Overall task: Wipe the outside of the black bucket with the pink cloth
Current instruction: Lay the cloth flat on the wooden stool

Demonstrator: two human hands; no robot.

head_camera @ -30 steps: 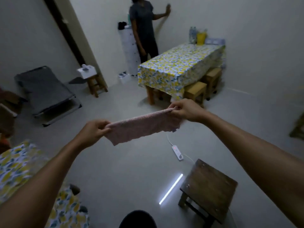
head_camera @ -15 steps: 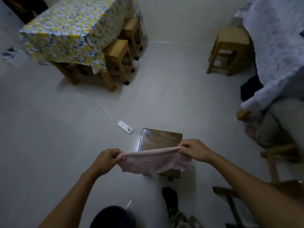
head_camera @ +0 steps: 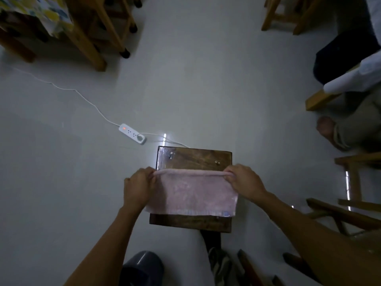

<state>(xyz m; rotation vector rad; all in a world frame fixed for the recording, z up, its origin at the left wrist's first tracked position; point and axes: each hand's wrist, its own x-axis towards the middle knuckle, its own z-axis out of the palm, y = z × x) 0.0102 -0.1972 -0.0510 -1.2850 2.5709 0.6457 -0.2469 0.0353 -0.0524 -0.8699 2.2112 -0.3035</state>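
Observation:
The pink cloth (head_camera: pixel 193 194) lies spread flat over a small dark wooden stool (head_camera: pixel 193 156) in the middle of the floor. My left hand (head_camera: pixel 138 187) pinches the cloth's far left corner, and my right hand (head_camera: pixel 244 182) pinches its far right corner. The black bucket (head_camera: pixel 142 267) stands on the floor at the bottom edge, below my left forearm, only partly in view.
A white power strip (head_camera: pixel 132 133) with its cord trails across the floor left of the stool. A table with a yellow patterned cloth (head_camera: pixel 37 11) and wooden stools (head_camera: pixel 109 23) stand top left. Another person's foot (head_camera: pixel 327 129) and wooden furniture are at right.
The view has swung down from the room to the floor. Both hands have lowered the stretched cloth onto the wooden stool, where it now lies flat.

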